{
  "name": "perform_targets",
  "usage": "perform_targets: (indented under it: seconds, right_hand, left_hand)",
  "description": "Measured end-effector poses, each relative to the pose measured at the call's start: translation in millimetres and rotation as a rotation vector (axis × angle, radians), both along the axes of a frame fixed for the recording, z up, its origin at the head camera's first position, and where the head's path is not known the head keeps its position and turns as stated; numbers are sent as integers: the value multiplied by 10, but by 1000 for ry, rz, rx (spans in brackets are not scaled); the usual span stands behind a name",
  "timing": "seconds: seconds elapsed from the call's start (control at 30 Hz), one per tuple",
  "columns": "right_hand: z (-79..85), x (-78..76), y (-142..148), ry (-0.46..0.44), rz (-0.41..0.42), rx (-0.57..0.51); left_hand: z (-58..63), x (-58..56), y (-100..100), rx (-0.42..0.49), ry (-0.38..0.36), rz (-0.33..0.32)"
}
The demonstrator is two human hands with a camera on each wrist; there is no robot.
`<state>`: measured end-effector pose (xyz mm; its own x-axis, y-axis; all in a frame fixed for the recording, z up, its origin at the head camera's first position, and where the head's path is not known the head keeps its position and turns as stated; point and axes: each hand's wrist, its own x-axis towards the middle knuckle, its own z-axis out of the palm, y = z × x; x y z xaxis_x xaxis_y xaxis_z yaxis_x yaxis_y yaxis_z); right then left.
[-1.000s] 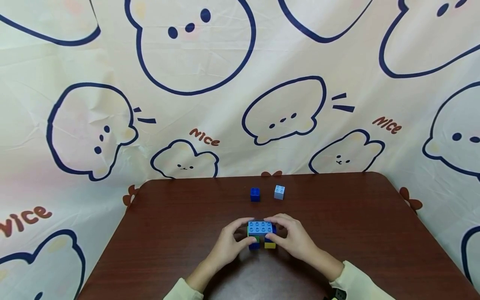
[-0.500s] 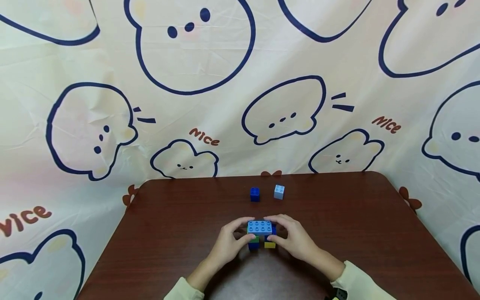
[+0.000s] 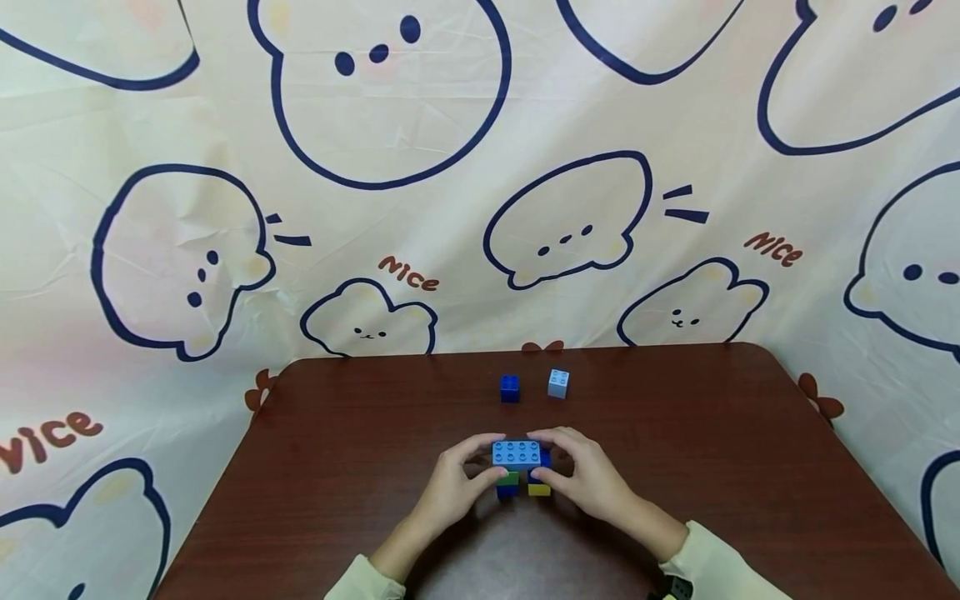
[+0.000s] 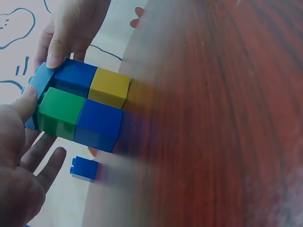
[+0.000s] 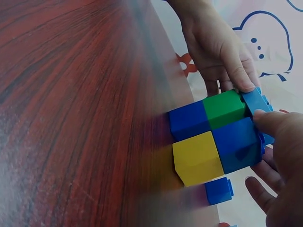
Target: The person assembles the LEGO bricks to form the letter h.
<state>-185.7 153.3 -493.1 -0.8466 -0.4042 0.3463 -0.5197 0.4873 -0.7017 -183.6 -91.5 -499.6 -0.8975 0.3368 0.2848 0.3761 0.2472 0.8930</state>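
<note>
Cream cloth (image 3: 457, 225) hung behind and along both sides — wrinkled, faint pink and yellow patches. Print: thick navy outlines of round cartoon animals (image 3: 378, 117), red-brown "Nice" lettering (image 3: 408, 274), brown flower shapes (image 3: 821, 398) partly hidden at the table edge. Table (image 3: 360, 417): dark reddish-brown, wood grain, rounded far corners. Glossy top — pale glare (image 3: 517, 558) at the near middle, soft shadows beside it.

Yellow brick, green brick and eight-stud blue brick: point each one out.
Yellow brick (image 5: 196, 154), right wrist view: on a side face.
Green brick (image 4: 61, 108), left wrist view: on a side face.
Eight-stud blue brick (image 3: 516, 452), head view: on its studded top.
</note>
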Motion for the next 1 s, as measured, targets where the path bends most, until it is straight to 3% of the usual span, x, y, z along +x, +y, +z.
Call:
perform_targets:
  seconds: [0.47, 0.73, 1.0]
  right_hand:
    - [-7, 3, -19, 8, -32, -4]
    - [-25, 0, -52, 23, -45, -34]
    - [-34, -1, -71, 37, -43, -65]
  left_hand:
    - [8, -19, -27, -21, -1, -13]
    - [2, -18, -18, -50, 48, 8]
    - [-14, -39, -30, -41, 78, -12]
